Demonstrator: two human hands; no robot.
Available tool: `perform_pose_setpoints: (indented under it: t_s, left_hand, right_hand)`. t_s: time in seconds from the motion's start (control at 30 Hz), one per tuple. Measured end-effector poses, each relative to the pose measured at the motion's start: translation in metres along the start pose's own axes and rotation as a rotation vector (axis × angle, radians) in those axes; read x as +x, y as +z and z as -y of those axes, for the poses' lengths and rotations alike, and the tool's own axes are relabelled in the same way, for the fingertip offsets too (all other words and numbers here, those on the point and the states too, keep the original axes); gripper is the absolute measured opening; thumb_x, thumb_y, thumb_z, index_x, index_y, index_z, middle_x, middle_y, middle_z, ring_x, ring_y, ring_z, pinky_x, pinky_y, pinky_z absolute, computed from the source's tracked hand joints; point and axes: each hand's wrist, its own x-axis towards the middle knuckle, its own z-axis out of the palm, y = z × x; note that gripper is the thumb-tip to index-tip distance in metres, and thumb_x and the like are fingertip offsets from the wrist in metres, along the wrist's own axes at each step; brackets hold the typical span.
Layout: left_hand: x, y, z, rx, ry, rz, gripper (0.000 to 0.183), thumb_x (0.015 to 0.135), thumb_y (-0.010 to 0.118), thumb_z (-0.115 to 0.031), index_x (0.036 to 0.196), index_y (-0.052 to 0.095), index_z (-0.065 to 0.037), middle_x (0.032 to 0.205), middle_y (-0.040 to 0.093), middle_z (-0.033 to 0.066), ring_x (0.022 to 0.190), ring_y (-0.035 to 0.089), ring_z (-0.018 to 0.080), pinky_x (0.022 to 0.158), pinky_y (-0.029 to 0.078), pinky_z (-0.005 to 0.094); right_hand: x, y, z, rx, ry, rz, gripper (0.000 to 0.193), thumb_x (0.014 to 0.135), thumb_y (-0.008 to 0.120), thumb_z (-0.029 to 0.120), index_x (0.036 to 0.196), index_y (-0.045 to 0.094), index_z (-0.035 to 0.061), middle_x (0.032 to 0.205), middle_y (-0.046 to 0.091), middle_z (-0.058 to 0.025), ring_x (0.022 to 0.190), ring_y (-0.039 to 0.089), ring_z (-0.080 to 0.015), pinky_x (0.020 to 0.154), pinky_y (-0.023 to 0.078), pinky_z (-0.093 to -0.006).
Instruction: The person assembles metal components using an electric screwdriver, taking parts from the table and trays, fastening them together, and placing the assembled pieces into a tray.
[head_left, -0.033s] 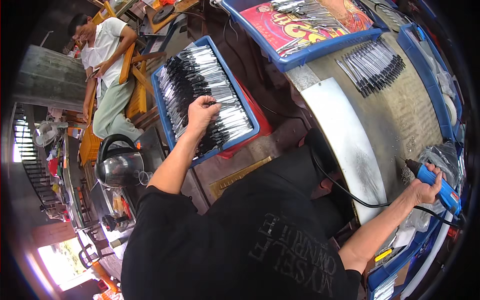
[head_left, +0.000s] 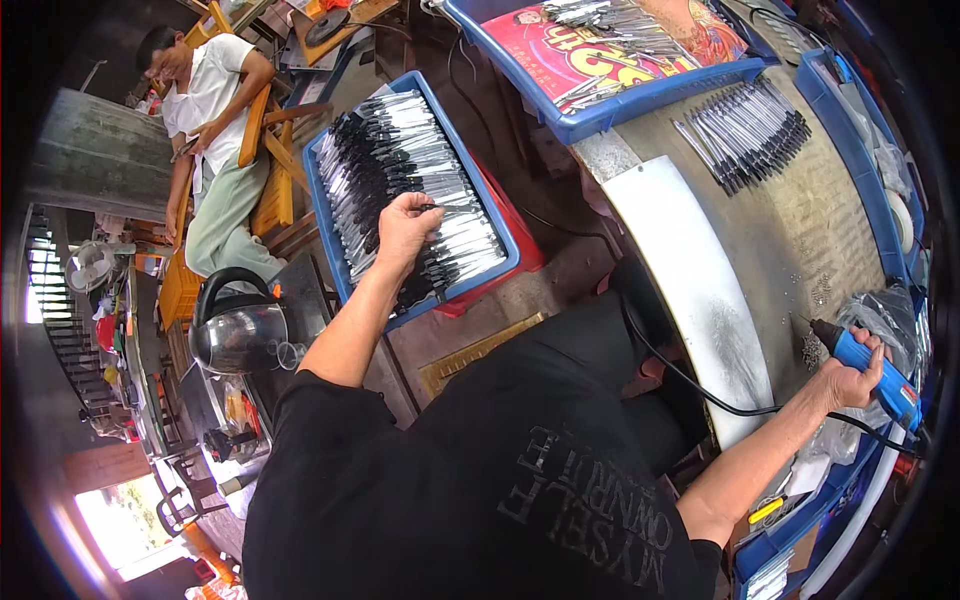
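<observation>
My left hand [head_left: 405, 232] is closed in a pinch over the blue crate [head_left: 312, 205] in the middle. Between its fingertips shows the dark end of a slim pen-like piece [head_left: 432, 207]. Rows of similar silver pieces with black ends [head_left: 440, 150] fill the crate beneath. Far to the right, my right hand [head_left: 858, 378] is wrapped round a blue electric screwdriver [head_left: 880, 375]. Its tip points left over the worktable [head_left: 770, 245], near a small pile of tiny dark metal parts [head_left: 814, 352].
More slim silver-and-black pieces [head_left: 745, 135] lie fanned on the worktable. Behind them stands a blue tray [head_left: 600, 118] with loose pieces. The screwdriver's black cable [head_left: 700, 390] crosses my lap. A kettle [head_left: 240, 335] stands at left; a person [head_left: 215, 130] sits beyond it.
</observation>
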Motion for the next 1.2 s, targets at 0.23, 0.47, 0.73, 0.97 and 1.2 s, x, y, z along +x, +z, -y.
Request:
perform_pose_setpoints:
  t_s: [0.23, 0.47, 0.73, 0.97, 1.2]
  left_hand:
    - [-0.006, -0.003, 0.005, 0.639, 0.355, -0.076, 0.018, 0.068, 0.067, -0.014, 0.08, 0.06, -0.003, 0.066, 0.058, 0.0111, 0.059, 0.057, 0.0196, 0.058, 0.045, 0.0304]
    - [-0.007, -0.009, 0.01, 0.889, 0.504, -0.022, 0.019, 0.069, 0.066, -0.014, 0.083, 0.06, -0.004, 0.071, 0.059, 0.0132, 0.066, 0.057, 0.026, 0.061, 0.044, 0.0338]
    - [-0.013, -0.004, 0.007, 0.984, 0.481, -0.048, 0.02, 0.07, 0.065, -0.018, 0.085, 0.059, -0.006, 0.077, 0.06, 0.0118, 0.077, 0.057, 0.0287, 0.067, 0.044, 0.0371]
    - [-0.016, 0.001, -0.001, 1.194, 0.487, -0.053, 0.017, 0.069, 0.064, -0.018, 0.08, 0.059, -0.006, 0.081, 0.057, 0.009, 0.081, 0.054, 0.0273, 0.069, 0.047, 0.0372]
    - [-0.017, 0.005, -0.007, 1.244, 0.51, -0.04, 0.019, 0.068, 0.064, -0.018, 0.081, 0.058, -0.006, 0.083, 0.055, 0.0082, 0.082, 0.053, 0.0269, 0.068, 0.047, 0.0362]
  right_hand:
    - [0.002, -0.003, 0.0, -0.027, -0.028, 0.004, 0.019, 0.072, 0.057, 0.005, 0.087, 0.048, -0.0032, 0.07, 0.053, -0.0124, 0.062, 0.051, -0.0256, 0.063, 0.044, -0.0402]
    - [0.002, -0.002, 0.001, -0.027, -0.016, -0.028, 0.019, 0.071, 0.057, 0.005, 0.087, 0.048, -0.0029, 0.069, 0.053, -0.0124, 0.062, 0.052, -0.0255, 0.063, 0.044, -0.0407]
    - [0.005, -0.007, 0.002, -0.012, 0.0, -0.012, 0.019, 0.071, 0.056, 0.006, 0.087, 0.048, -0.0025, 0.07, 0.053, -0.0121, 0.063, 0.051, -0.0254, 0.065, 0.043, -0.0412]
    - [0.003, -0.005, 0.002, -0.019, 0.001, -0.01, 0.021, 0.071, 0.057, 0.007, 0.088, 0.048, -0.0027, 0.07, 0.053, -0.0125, 0.063, 0.051, -0.0257, 0.065, 0.043, -0.0409]
    - [0.0, 0.002, 0.005, -0.024, -0.028, -0.032, 0.022, 0.072, 0.056, 0.007, 0.09, 0.047, -0.0027, 0.07, 0.053, -0.0128, 0.063, 0.051, -0.0257, 0.065, 0.043, -0.0409]
